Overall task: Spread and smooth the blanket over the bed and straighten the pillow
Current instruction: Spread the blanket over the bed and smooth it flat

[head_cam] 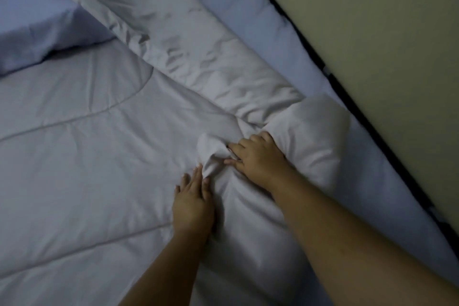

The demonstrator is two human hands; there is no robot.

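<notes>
Head view: one pale grey quilted blanket [99, 156] covers most of the bed, with curved stitch lines running across its flatter left part. A thick rumpled ridge [173, 40] of the same blanket runs diagonally from the top left down to the middle, ending in a puffed corner just behind the right hand.

The right hand [258, 159] has its fingers [233, 149] curled into a bunched fold of the blanket, gripping it. The left hand [192, 204] lies flat just beside that fold, palm down with its fingers straight and close together, pressing on the blanket. The two hands are near each other but do not touch.

One pillow [37, 27] in a bluish case lies at the upper left; its lower edge meets the blanket, and the ridge crosses in front of its right side. A bluish sheet [248, 7] shows bare along the right side of the bed, between the ridge and a dark strip [330, 79] at the bed's edge. Beyond the strip stands a plain beige wall [372, 32].

Counted — two hands, one blanket, one pillow, one sheet.
</notes>
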